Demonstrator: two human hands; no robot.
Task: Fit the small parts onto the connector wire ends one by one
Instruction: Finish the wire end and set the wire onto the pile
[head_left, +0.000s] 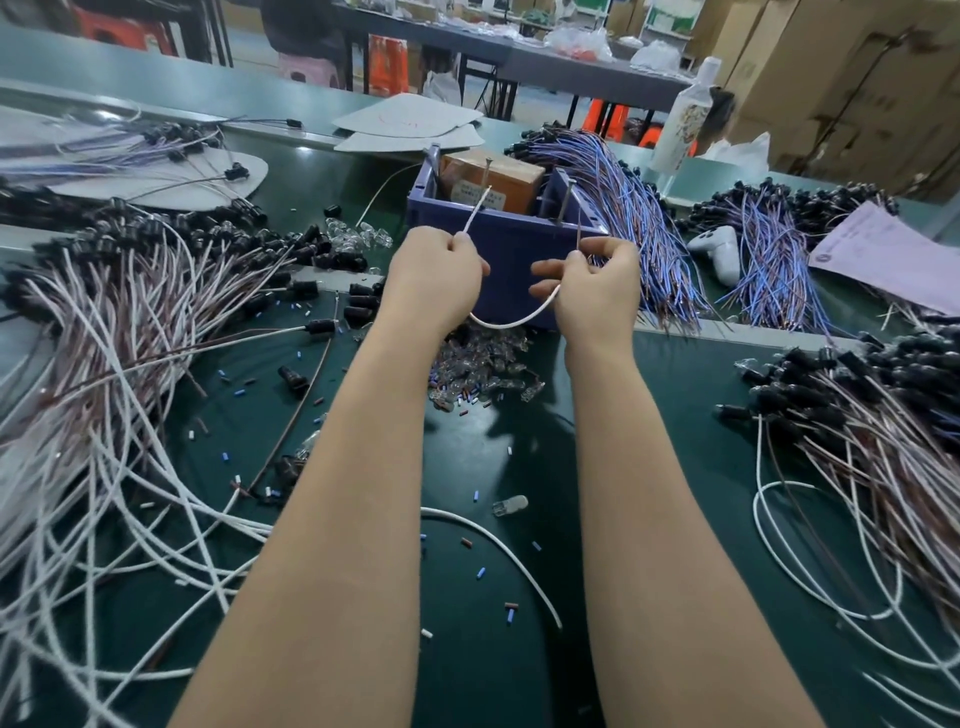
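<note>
I'm pinching the thin white braided wire in left hand and right hand fingers, slack looping between so its ends are pointing up for fitting.

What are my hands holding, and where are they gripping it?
One white wire: the left hand pinches it near its upturned end, the right hand grips farther along, and the middle sags between them.

Nothing legible tbh: label on the box, pink sheet & bottle print all too blurry to read.
</note>
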